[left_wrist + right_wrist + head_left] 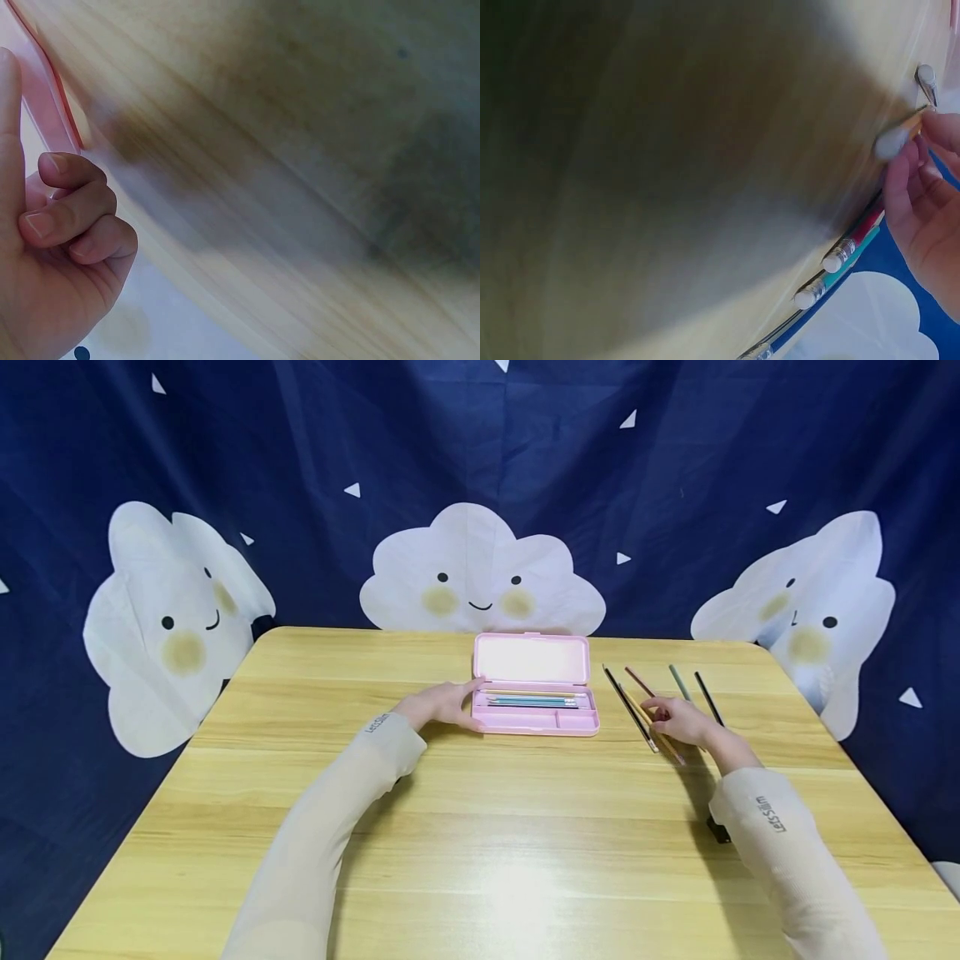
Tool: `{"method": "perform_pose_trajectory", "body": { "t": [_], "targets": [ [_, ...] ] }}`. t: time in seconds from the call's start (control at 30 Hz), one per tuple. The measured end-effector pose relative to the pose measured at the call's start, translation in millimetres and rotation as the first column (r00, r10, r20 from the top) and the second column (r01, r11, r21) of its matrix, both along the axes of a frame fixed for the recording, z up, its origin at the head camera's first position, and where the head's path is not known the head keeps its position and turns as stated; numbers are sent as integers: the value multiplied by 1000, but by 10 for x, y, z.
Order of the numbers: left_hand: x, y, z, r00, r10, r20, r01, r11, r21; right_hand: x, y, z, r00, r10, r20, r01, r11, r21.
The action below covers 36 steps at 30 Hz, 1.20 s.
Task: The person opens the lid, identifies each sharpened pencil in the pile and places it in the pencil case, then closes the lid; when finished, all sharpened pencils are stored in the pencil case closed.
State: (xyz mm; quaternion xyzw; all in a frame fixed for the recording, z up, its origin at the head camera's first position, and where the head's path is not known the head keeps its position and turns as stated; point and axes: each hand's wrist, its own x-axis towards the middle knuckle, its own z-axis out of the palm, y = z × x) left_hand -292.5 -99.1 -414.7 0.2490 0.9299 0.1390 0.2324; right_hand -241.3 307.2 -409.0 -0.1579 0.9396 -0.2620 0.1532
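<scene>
A pink pencil case (517,720) lies with its lid raised at the far middle of the table. Several pencils (532,701) are in its rear compartment. My left hand (441,703) holds the case's left end between thumb and forefinger; the left wrist view shows the other fingers (71,217) curled in beside the case edge. To the right, my right hand (684,722) pinches a yellow pencil (915,124) between thumb and fingers, near its eraser end. A black pencil (630,708) lies left of that hand. Red (862,229), green (855,255) and dark (708,697) pencils lie around it.
The wooden table (450,827) reaches back to a dark blue curtain (480,435) printed with white clouds. The raised lid (532,658) stands at the case's back, close to the table's far edge. The front compartments of the case (576,721) show bare pink bottoms.
</scene>
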Motion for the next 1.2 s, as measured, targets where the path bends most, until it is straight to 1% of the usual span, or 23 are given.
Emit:
{"method": "perform_pose_trajectory", "body": {
  "t": [0.2, 0.33, 0.53, 0.7, 0.83, 0.97, 1.13, 1.2],
  "targets": [
    [-4, 0, -3, 1000, 5, 2, -5, 1000, -2, -19, -8, -13, 999, 9, -41, -7, 999, 46],
    [1, 6, 13, 1000, 11, 8, -11, 1000, -2, -15, -13, -6, 999, 13, -36, -11, 998, 66],
    [11, 5, 25, 1000, 14, 7, -14, 1000, -4, 5, -6, 4, 999, -1, -34, 2, 1000, 24],
    [12, 7, 20, 1000, 19, 12, -19, 1000, -7, 11, -14, -3, 998, -21, -56, 20, 999, -26],
    [5, 7, 3, 1000, 22, 16, -22, 1000, -12, -10, -52, -19, 996, -40, -82, 36, 998, -50],
    [5, 9, 11, 1000, 25, 17, -25, 1000, -11, -35, -81, -22, 993, -47, -111, 40, 998, -57],
    [9, 7, 20, 1000, 18, 10, -17, 1000, -12, -65, -128, -1, 982, -16, -190, 11, 1000, -26],
    [5, 6, 16, 1000, 12, 7, -12, 1000, -13, -79, -157, 9, 976, 2, -218, -9, 1000, -29]
  ]
}}
